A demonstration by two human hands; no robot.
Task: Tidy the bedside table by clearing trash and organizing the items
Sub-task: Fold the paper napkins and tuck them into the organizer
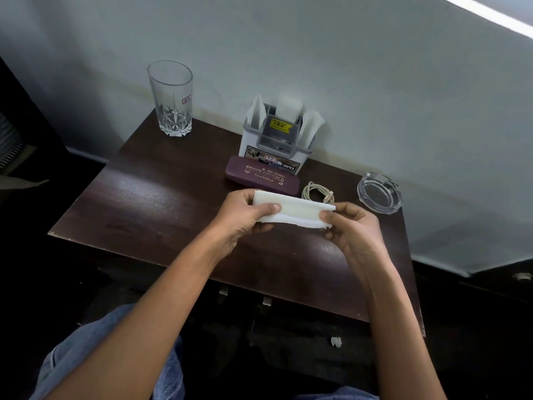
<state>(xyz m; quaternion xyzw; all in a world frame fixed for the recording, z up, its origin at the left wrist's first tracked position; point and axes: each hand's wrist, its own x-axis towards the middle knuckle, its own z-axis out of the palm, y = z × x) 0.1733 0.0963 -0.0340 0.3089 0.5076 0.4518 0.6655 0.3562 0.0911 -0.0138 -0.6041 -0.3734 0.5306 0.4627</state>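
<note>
- While the left hand (245,217) pinches one end of the folded napkin (294,210) and the right hand (354,226) pinches the other, the napkin is held just above the counter (161,203), at mid-frame.
- Both hands are clamped on it, thumbs on top and fingers curled beneath, one at each end.
- It looks very light, soft and limp. It is thin layered paper, likely to sag or unfold, and to tear if pulled taut.
- The best hold is probably a gentle pinch through all layers, at the ends or along the folded edge. The loose lower layers near the right hand could fan out.
- A holder (277,145) at upper middle already carries white napkins, so this one may belong there.
- A case (262,176) lies just in front of the holder, with a cable (317,193) beside it.
- An ashtray (379,192) sits at right and a glass (171,96) at upper left.
</note>
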